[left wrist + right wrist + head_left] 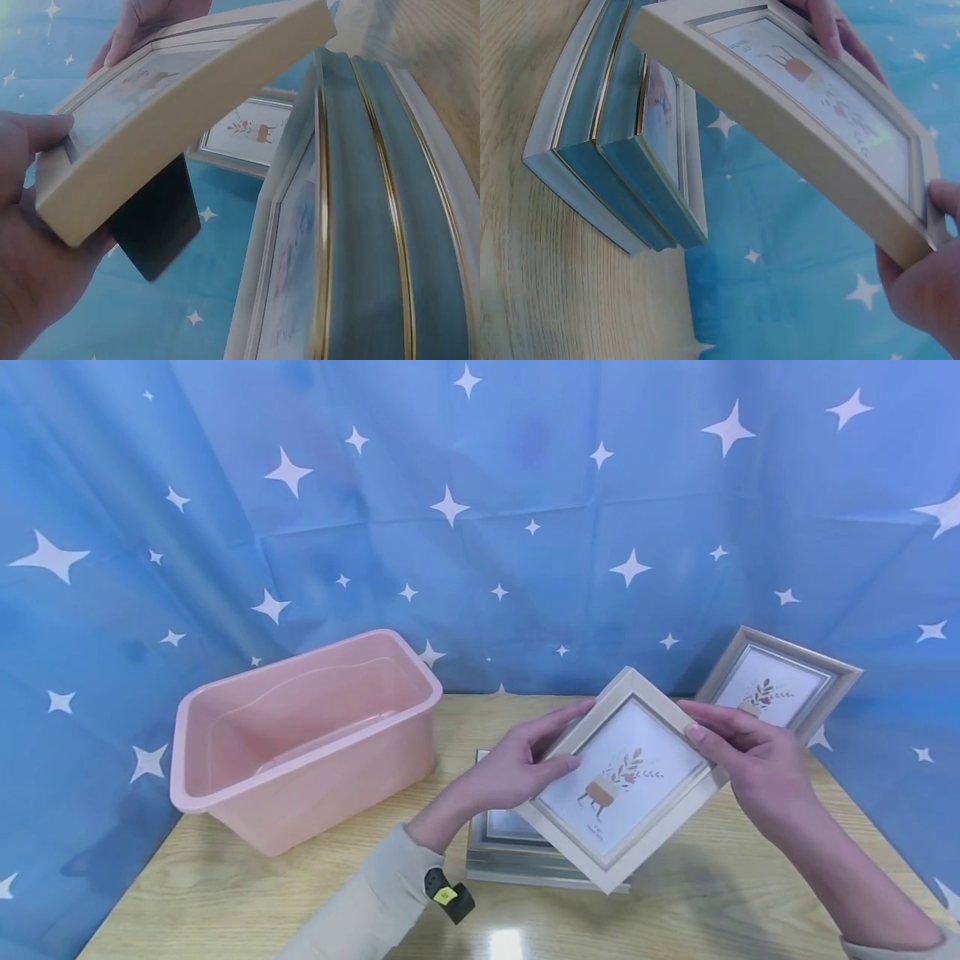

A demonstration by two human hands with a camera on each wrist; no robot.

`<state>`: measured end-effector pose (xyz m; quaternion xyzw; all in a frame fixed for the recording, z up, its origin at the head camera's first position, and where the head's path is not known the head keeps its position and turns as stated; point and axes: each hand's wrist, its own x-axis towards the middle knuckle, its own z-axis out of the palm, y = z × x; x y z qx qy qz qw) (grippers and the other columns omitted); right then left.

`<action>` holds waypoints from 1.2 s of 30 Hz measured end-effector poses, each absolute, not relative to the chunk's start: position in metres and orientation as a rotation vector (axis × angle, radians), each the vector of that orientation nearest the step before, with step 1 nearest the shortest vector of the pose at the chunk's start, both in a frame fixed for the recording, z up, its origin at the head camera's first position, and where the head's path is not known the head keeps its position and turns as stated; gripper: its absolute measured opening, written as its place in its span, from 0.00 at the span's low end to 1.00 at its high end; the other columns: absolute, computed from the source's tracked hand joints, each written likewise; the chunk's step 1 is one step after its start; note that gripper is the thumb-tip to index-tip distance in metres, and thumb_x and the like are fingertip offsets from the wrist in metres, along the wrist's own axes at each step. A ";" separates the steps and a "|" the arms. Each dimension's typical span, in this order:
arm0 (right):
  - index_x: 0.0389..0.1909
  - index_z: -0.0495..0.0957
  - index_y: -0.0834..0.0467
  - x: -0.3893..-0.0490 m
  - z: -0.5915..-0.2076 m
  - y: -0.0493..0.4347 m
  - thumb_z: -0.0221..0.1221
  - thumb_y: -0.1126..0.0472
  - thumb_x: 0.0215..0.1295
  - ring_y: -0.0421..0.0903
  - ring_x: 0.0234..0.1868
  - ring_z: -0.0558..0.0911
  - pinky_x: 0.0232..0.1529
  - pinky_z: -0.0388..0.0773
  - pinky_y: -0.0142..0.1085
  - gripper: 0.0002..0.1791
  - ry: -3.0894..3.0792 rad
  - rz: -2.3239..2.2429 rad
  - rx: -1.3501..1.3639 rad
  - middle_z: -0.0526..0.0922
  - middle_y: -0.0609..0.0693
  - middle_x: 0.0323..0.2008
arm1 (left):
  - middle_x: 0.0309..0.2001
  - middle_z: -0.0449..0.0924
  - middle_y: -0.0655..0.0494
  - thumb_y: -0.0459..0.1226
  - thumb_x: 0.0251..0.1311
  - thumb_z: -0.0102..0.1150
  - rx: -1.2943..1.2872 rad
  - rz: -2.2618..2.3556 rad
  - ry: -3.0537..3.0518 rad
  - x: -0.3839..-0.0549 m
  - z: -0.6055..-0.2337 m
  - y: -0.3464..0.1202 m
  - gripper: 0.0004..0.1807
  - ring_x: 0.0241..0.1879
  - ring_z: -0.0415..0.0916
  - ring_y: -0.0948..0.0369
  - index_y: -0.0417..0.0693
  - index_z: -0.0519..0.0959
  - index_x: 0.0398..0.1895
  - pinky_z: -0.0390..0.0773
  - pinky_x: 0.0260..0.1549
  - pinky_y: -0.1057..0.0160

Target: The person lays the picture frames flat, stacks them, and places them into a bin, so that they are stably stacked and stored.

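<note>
Both hands hold a cream picture frame (622, 777) tilted above the table, its plant print facing up. My left hand (517, 764) grips its left edge, thumb on the front and fingers behind. At the upper right edge my right hand (757, 760) pinches it the same way. A dark stand flap (157, 221) sticks out from its back in the left wrist view. Below it lies a stack of picture frames (525, 864), blue-green with gold lines and a pale one at the bottom (577, 142). The held frame hides part of this stack in the head view.
A pink plastic tub (315, 785) stands at the left of the wooden table (225, 893). Another picture frame (813, 685) stands upright at the back right, partly behind my right hand. A blue star-patterned curtain (525, 568) hangs around the back and sides.
</note>
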<state>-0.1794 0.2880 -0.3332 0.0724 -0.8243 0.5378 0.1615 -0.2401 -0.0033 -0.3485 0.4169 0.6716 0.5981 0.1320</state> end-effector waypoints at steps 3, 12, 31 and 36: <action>0.65 0.80 0.55 -0.180 -0.334 0.290 0.61 0.62 0.74 0.32 0.44 0.84 0.40 0.79 0.22 0.20 -2.350 1.534 0.184 0.84 0.33 0.48 | 0.66 0.73 0.48 0.29 0.73 0.56 1.211 1.728 1.952 -0.242 -0.352 -0.007 0.36 0.49 0.82 0.63 0.59 0.61 0.81 0.87 0.40 0.57; 0.61 0.83 0.50 -0.180 -0.337 0.293 0.63 0.63 0.73 0.31 0.41 0.84 0.38 0.79 0.22 0.18 -2.183 1.802 0.111 0.87 0.34 0.44 | 0.67 0.73 0.44 0.26 0.72 0.56 1.168 1.761 1.951 -0.246 -0.368 -0.020 0.34 0.54 0.80 0.59 0.49 0.63 0.79 0.85 0.47 0.59; 0.76 0.64 0.61 -0.170 -0.375 0.257 0.59 0.57 0.76 0.33 0.45 0.82 0.43 0.84 0.33 0.32 -2.458 1.792 -0.158 0.78 0.60 0.59 | 0.49 0.85 0.53 0.34 0.71 0.61 0.577 2.014 2.541 -0.257 -0.374 -0.029 0.15 0.44 0.79 0.60 0.46 0.83 0.58 0.80 0.45 0.62; 0.74 0.64 0.68 -0.164 -0.388 0.241 0.60 0.62 0.74 0.31 0.45 0.81 0.45 0.83 0.32 0.32 -2.529 1.828 -0.189 0.76 0.68 0.62 | 0.55 0.83 0.49 0.34 0.72 0.59 0.533 1.889 2.635 -0.263 -0.379 -0.034 0.15 0.55 0.79 0.56 0.42 0.81 0.59 0.79 0.56 0.55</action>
